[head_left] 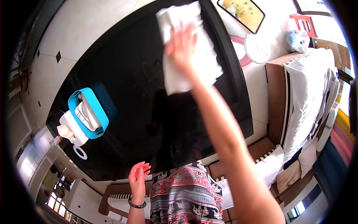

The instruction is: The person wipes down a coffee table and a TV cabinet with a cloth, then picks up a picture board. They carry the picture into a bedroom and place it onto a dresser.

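My right hand lies flat with fingers spread on a white cloth, pressing on it rather than gripping it; the hand is slightly blurred. Spread out under the palm, the cloth covers part of the far side of a glossy black table. My left hand hovers by the near edge of the table, fingers loosely bent and a little apart, with nothing in it. A dark bangle circles the left wrist.
On the table's left stand a blue basket holding remote controls, a white tissue box and a white ring-shaped object. A sofa runs along the right. Beyond the table are a round stool and a yellow-topped tray or small table.
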### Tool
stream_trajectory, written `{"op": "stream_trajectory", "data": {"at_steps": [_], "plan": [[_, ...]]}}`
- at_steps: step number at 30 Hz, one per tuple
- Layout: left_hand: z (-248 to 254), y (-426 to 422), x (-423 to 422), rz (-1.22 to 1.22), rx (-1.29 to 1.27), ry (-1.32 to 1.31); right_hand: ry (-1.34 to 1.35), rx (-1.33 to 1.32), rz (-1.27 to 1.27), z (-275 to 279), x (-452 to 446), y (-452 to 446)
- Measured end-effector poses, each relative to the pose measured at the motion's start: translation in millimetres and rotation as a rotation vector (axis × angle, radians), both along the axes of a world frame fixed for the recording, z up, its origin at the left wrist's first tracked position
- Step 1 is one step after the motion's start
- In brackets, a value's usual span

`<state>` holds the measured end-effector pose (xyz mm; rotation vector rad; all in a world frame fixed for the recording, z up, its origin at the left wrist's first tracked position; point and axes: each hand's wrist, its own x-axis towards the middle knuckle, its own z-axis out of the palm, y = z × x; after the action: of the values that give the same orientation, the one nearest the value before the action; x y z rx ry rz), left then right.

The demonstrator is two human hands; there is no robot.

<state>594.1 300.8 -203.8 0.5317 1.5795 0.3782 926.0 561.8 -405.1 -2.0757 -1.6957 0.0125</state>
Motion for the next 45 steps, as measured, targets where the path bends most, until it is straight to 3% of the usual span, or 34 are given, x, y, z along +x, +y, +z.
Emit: {"op": "stream_trajectory", "data": {"at_steps": [2,5,8,10,12,14,17,20,22,24,25,27,29,31,33,37,39,41,43,44,45], "plan": [[1.1,3.6,6.6,0.009,0.017,-0.015,0.145,-0.239,0.178,13.3,-73.6,-63.8],[12.1,13.3,11.8,0.009,0.041,-0.009,0.127,-0.509,0.343,31.3,-144.4,-216.7],[14.5,22.5,-2.8,0.058,0.055,-0.023,0.155,-0.637,0.37,21.1,-132.3,-381.3],[9.7,26.4,-14.8,0.153,0.052,-0.034,0.078,-0.674,0.299,25.5,-59.1,-421.0],[-3.1,31.6,-34.0,0.263,0.06,-0.046,-0.051,-0.68,0.169,36.6,-4.2,-397.9],[-24.7,40.4,-49.2,0.416,0.067,-0.045,-0.188,-0.649,0.042,65.8,39.4,-281.9],[-48.4,59.8,-59.6,0.549,0.095,-0.147,-0.386,-0.316,-0.001,42.1,101.9,-132.4],[-66.0,69.0,-70.0,0.681,0.078,-0.24,-0.314,-0.086,-0.08,5.3,136.2,17.0],[-71.8,75.0,-69.5,0.724,0.074,-0.283,-0.27,-0.079,-0.142,-5.7,118.1,95.3],[-79.1,80.5,-67.8,0.743,0.086,-0.294,-0.277,0.024,0.019,-29.2,70.7,136.8],[-82.5,83.1,-67.7,0.747,0.095,-0.31,-0.247,0.379,0.274,-61.3,44.6,146.3],[-90.5,88.6,-70.3,0.719,0.118,-0.258,-0.062,0.153,0.316,-42.6,-56.8,123.8],[-97.2,92.8,-68.7,0.726,0.153,-0.184,-0.092,-0.058,0.286,-19.9,-137.8,65.0],[-102.5,97.9,-70.9,0.73,0.153,-0.164,0.11,-0.43,0.421,21.9,-175.8,-8.3],[-106.7,97.9,-71.4,0.762,0.154,-0.166,0.11,-0.484,0.425,15.8,-197.7,-119.4],[-121.7,95.0,-79.8,0.83,0.167,-0.175,0.063,-0.638,0.674,37.2,-109.4,-291.6],[-128.1,95.0,-77.7,0.859,0.15,-0.176,-0.038,-0.815,0.612,34.6,-15.9,-329.9],[-121.3,98.3,-74.1,0.868,0.148,-0.121,0.02,-0.877,0.183,1.4,70.1,-337.2],[-120.7,97.7,-70.9,0.879,0.167,-0.136,-0.459,-0.518,0.235,48.9,101.9,-231.0],[-117.3,98.9,-66.0,0.887,0.174,-0.117,-0.297,-0.366,0.134,51.9,109.4,-183.6],[-116.8,97.2,-62.2,0.892,0.206,-0.136,-0.315,-0.311,0.018,50.0,107.8,-140.2]]}}
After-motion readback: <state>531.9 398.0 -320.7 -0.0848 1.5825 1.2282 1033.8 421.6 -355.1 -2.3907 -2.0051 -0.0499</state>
